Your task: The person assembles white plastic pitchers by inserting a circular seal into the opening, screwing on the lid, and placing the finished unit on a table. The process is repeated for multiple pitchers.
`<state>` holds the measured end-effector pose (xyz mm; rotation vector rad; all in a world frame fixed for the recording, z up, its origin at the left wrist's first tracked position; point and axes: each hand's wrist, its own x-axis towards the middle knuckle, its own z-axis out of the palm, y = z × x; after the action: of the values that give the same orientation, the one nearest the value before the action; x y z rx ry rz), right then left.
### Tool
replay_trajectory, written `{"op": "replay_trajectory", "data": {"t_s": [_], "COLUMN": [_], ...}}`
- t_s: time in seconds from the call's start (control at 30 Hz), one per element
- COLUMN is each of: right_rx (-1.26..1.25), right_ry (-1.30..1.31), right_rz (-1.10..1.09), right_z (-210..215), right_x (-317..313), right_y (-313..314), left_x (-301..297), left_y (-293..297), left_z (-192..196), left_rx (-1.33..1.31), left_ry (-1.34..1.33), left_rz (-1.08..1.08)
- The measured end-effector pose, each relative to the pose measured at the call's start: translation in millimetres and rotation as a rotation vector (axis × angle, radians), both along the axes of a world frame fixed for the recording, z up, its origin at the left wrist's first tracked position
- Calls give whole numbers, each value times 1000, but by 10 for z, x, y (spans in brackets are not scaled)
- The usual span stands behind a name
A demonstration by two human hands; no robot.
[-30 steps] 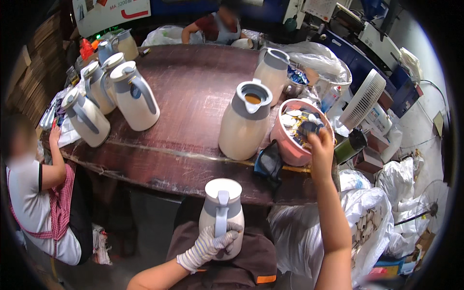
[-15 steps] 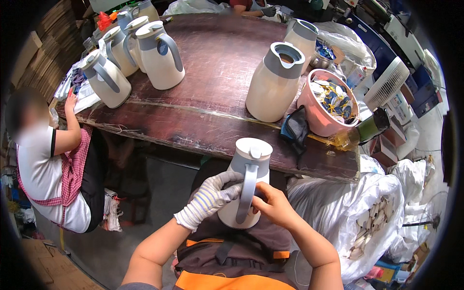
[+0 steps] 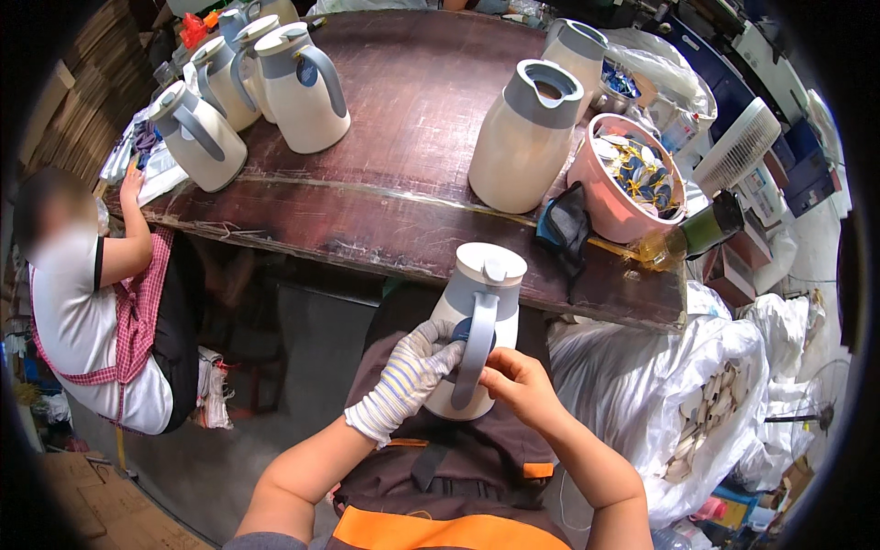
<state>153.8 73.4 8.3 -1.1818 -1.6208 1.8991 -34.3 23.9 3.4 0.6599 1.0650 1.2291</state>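
A cream vacuum jug (image 3: 445,307) with a grey handle and a white lid stands upright against my lap, its handle toward me. My left hand (image 3: 417,367), in a striped knit glove, is closed at the left of the handle, fingers on a dark blue tag (image 3: 463,330). My bare right hand (image 3: 518,380) is pinched at the handle's right side; whatever lies between its fingertips is too small to make out. On the table, an open-topped jug (image 3: 527,151) stands beside a pink bucket (image 3: 591,197) of blue and white tags with yellow strings.
The dark red wooden table (image 3: 403,110) has its worn edge just beyond my jug. More jugs (image 3: 302,101) stand at its far left, near a seated person (image 3: 101,321) in a checked apron. A dark pouch (image 3: 564,229) lies by the bucket; a plastic sack (image 3: 642,385) sits at right.
The jug appears slightly higher and further right, both hands staying on it. A dark blue tag now shows by my left fingers. The table appears slightly higher in view.
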Motion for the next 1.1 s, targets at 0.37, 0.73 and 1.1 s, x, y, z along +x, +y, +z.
{"op": "replay_trajectory", "data": {"t_s": [0.37,0.73,1.1], "right_rx": [375,-203,1031], "right_ry": [19,559,-70], "right_rz": [-179,-59,-173], "right_z": [-89,463,554], "right_x": [21,128,-69], "right_y": [-69,66,150], "left_x": [-55,-82,189], "left_y": [-7,-86,-17], "left_z": [22,237,309], "left_rx": [-170,623,-51], "left_ry": [-279,832,0], "left_rz": [47,248,-57]}}
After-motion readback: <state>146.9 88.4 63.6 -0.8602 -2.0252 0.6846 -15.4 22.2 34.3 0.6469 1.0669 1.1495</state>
